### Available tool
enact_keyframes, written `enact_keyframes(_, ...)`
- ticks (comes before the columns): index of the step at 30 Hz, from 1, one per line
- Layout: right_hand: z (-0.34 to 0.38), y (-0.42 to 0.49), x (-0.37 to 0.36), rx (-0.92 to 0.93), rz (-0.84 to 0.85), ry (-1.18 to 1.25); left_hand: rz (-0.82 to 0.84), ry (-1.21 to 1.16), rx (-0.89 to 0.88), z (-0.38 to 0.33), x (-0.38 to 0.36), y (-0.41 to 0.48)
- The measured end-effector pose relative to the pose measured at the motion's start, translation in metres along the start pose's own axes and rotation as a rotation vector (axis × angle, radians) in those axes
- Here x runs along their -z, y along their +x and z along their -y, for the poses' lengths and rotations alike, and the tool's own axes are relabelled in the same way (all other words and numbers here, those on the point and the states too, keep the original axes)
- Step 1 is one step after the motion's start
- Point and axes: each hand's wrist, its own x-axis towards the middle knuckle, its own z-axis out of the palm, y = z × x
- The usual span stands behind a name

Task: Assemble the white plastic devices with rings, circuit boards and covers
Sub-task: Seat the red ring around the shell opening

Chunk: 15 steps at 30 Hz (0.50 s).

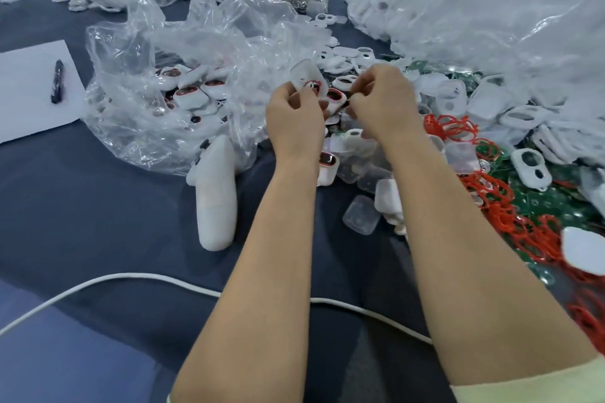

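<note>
Between my two hands, held up just above the bench (pixel 98 222), is the white device (pixel 307 78) of this round. My left hand (pixel 294 121) has its fingers curled round the shell, which is tilted toward me with a touch of red showing at its opening, so I judge the ring is already seated. My right hand (pixel 383 98) is closed in a pinch on a small part (pixel 348 102) right at the shell's edge. The fingers hide what kind of part it is, so I cannot tell whether a board or a cover goes in now.

Just left of my hands, the clear bag (pixel 137 82) holds a good heap of finished devices (pixel 193 93), each with a red-rimmed window. That much looks done.

To the right far more waits: empty shells (pixel 458 101) piled up, red rings (pixel 491 203) tangled beside green circuit boards (pixel 556 206), and clear covers (pixel 361 214) lying loose near my right forearm. Large full bags (pixel 491 16) stand behind them.

I reckon the job is well under way yet nowhere near its end
</note>
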Motion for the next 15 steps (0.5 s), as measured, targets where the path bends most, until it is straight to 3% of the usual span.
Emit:
enact_keyframes(2, -0.006, -0.008, 0.018, -0.002, -0.051, 0.061, 0.029, 0.04, -0.019, 0.001, -0.008, -0.006)
enact_keyframes(6, -0.009, -0.018, 0.023, 0.078, -0.023, -0.053, -0.056, 0.048, -0.068, 0.001, -0.013, -0.011)
enact_keyframes(11, 0.004, -0.015, -0.005, 0.16, 0.086, -0.13, -0.184, -0.108, -0.079, -0.007, 0.006, -0.001)
enact_keyframes(15, 0.013, -0.011, -0.034, 0.167, 0.153, -0.227, -0.177, -0.214, -0.047, -0.011, 0.019, 0.005)
